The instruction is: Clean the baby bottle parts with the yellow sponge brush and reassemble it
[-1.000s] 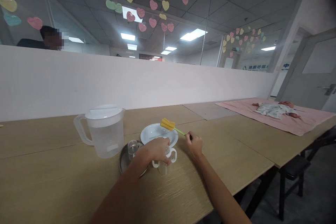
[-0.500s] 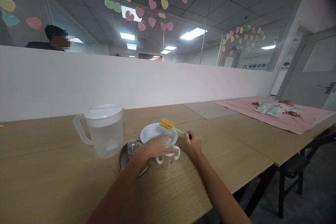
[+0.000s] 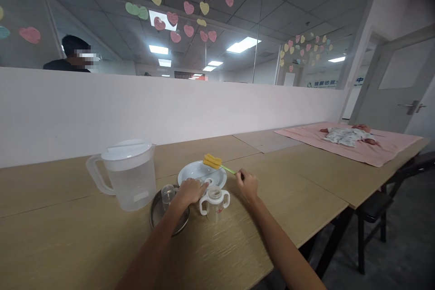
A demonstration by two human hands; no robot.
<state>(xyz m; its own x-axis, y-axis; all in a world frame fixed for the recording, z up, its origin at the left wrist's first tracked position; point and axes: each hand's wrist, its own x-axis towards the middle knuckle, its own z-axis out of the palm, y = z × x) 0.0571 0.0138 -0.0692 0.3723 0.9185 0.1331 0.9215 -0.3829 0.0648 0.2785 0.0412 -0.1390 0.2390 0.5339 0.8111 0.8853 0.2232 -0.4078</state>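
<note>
My right hand (image 3: 248, 183) is wrapped round the green handle of a bottle brush (image 3: 212, 161), whose yellow sponge head sits over the far rim of a white bowl (image 3: 185, 172). Over the bowl's near side, my left hand (image 3: 192, 190) has closed fingers on a white ring-shaped bottle collar (image 3: 208, 183), partly hidden by the fingers. Just in front of the bowl stands a clear baby bottle (image 3: 215, 208), upright and uncapped, with two white handles. A small clear cup (image 3: 168, 195) rests on a round metal tray (image 3: 152, 219) beneath my left forearm.
A lidded clear pitcher (image 3: 131, 181) stands left of the tray. Far right on the wooden table (image 3: 306, 199), a baby doll (image 3: 350, 136) in patterned clothes lies on a pink cloth (image 3: 367, 156). A black stool (image 3: 374, 206) is beside the table. Behind the glass is a person (image 3: 68, 56).
My left hand has moved off the bottle's top and left over the bowl, taking the white collar; the bottle's neck is now exposed. My right hand keeps hold of the brush.
</note>
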